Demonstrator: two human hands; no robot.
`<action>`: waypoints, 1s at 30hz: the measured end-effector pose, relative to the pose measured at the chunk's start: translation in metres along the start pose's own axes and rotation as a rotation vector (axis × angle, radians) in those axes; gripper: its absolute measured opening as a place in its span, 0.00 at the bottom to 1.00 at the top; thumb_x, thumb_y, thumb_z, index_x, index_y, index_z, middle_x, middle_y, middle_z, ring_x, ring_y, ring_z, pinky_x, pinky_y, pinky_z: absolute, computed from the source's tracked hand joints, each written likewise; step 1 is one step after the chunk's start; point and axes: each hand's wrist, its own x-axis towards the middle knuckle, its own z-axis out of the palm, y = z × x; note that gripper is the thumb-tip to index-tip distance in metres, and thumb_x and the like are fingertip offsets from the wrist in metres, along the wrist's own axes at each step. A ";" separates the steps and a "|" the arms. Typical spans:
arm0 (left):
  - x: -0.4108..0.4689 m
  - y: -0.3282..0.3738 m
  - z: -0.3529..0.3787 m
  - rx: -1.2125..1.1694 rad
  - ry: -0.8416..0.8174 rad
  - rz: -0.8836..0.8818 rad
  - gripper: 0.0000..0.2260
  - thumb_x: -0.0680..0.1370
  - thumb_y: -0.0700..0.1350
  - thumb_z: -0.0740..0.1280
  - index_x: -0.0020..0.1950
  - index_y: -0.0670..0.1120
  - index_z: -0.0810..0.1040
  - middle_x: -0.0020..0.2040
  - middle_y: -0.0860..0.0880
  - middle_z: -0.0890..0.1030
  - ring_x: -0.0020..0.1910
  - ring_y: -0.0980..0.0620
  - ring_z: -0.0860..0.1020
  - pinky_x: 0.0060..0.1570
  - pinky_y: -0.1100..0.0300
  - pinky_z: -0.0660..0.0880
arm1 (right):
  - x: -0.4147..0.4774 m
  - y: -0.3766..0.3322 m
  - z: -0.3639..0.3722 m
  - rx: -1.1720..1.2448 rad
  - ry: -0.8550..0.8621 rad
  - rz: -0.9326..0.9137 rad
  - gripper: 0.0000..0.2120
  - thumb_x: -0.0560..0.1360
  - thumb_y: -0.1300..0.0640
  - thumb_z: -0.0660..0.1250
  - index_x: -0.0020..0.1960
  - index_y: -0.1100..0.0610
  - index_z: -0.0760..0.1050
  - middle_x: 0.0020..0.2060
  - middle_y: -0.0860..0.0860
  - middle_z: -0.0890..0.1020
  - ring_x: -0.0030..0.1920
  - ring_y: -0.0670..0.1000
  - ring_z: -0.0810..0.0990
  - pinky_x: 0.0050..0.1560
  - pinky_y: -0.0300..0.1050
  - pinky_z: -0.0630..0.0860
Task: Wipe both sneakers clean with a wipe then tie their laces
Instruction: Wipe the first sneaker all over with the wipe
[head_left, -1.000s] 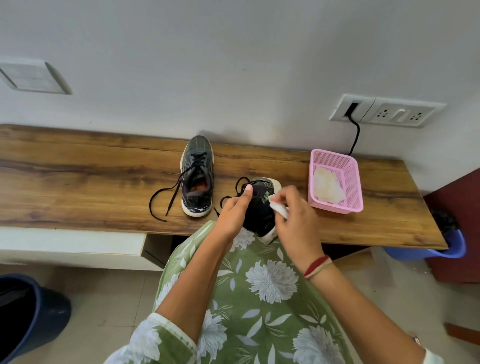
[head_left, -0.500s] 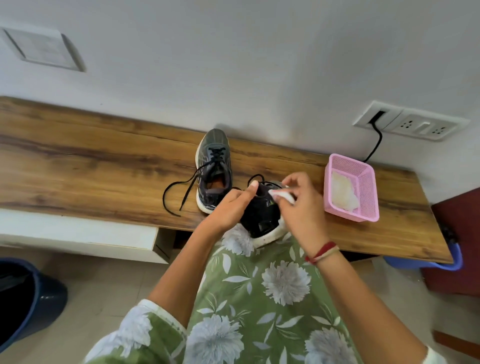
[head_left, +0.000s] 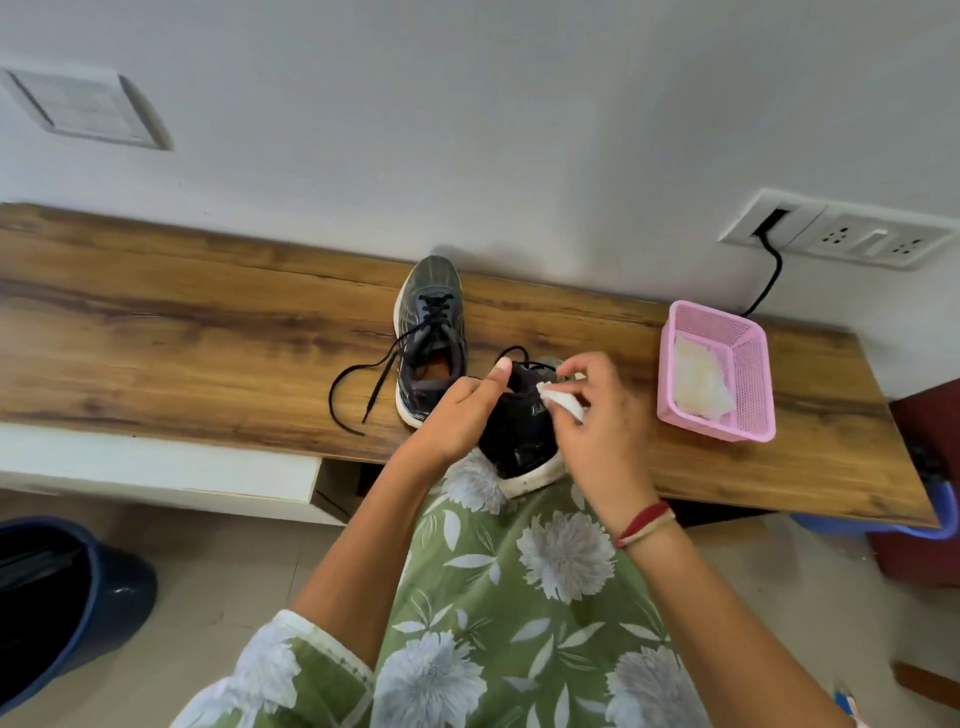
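The left hand (head_left: 457, 415) grips the near dark mesh sneaker (head_left: 524, 431) at the wooden tabletop (head_left: 208, 332) edge; the right hand (head_left: 597, 421) pinches a folded white wipe (head_left: 561, 401) against its collar. The far grey sneaker (head_left: 431, 332) lies unlaced, so wiping seems early and both laces remain untied.

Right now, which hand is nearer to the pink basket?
The right hand. It holds a white wipe against the near sneaker, just left of the pink basket in view. The left hand grips the sneaker's far side, farther away.
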 end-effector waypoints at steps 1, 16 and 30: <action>0.000 -0.001 0.003 -0.002 -0.004 0.006 0.28 0.82 0.57 0.55 0.47 0.33 0.80 0.39 0.45 0.79 0.40 0.53 0.78 0.36 0.73 0.72 | -0.005 0.001 0.003 -0.022 -0.019 -0.038 0.13 0.71 0.67 0.68 0.50 0.54 0.71 0.42 0.49 0.80 0.42 0.49 0.79 0.39 0.29 0.70; 0.002 -0.005 0.063 0.017 0.115 -0.023 0.28 0.81 0.58 0.54 0.42 0.35 0.80 0.40 0.42 0.81 0.40 0.52 0.79 0.43 0.61 0.72 | -0.009 0.053 -0.026 0.074 -0.087 -0.177 0.13 0.72 0.65 0.68 0.52 0.52 0.73 0.43 0.47 0.79 0.42 0.47 0.77 0.42 0.45 0.77; 0.006 -0.003 0.099 -0.041 0.130 -0.018 0.27 0.83 0.57 0.50 0.49 0.40 0.82 0.45 0.48 0.84 0.46 0.56 0.82 0.46 0.67 0.75 | -0.010 0.074 -0.042 0.164 -0.035 -0.128 0.14 0.71 0.66 0.68 0.54 0.54 0.73 0.44 0.49 0.81 0.45 0.48 0.79 0.44 0.46 0.77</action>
